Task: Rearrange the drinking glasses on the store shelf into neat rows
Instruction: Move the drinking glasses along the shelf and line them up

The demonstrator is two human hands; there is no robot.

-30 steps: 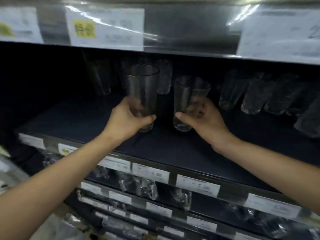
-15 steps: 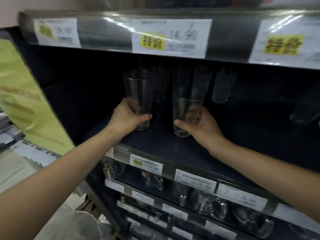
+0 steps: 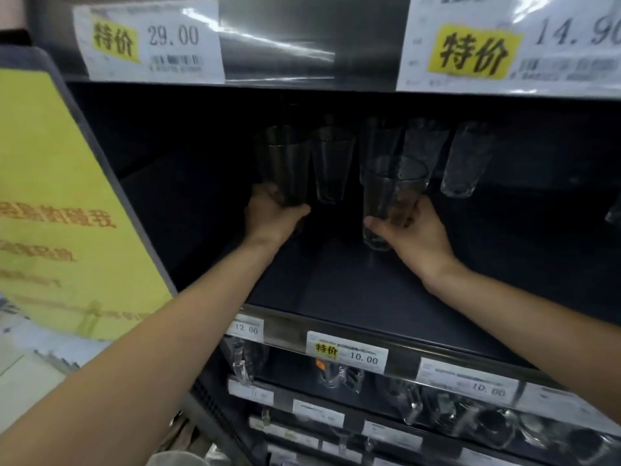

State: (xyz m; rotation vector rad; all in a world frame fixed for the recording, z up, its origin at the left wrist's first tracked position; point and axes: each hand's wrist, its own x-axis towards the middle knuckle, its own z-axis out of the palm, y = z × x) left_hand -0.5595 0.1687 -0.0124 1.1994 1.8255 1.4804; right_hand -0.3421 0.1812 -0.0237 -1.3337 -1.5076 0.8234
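Observation:
My left hand (image 3: pixel 274 215) grips the base of a tall clear glass (image 3: pixel 285 163), held deep on the dark shelf (image 3: pixel 353 290) beside another glass (image 3: pixel 332 166) of the back row. My right hand (image 3: pixel 415 235) is wrapped round the lower part of a second tall glass (image 3: pixel 391 196), nearer the front, its base on or just above the shelf. Behind it stand more clear glasses (image 3: pixel 423 142), one further right (image 3: pixel 465 159).
The shelf above carries price labels (image 3: pixel 151 42) on its front edge, low over the glasses. A yellow sign (image 3: pixel 64 203) on the shelf's left end panel stands close to my left arm. Lower shelves hold glass mugs (image 3: pixel 447 405) and price tags (image 3: pixel 347 353).
Both hands have pushed their glasses further back into the shelf, the left one up to the back row. My view has swung left and closer.

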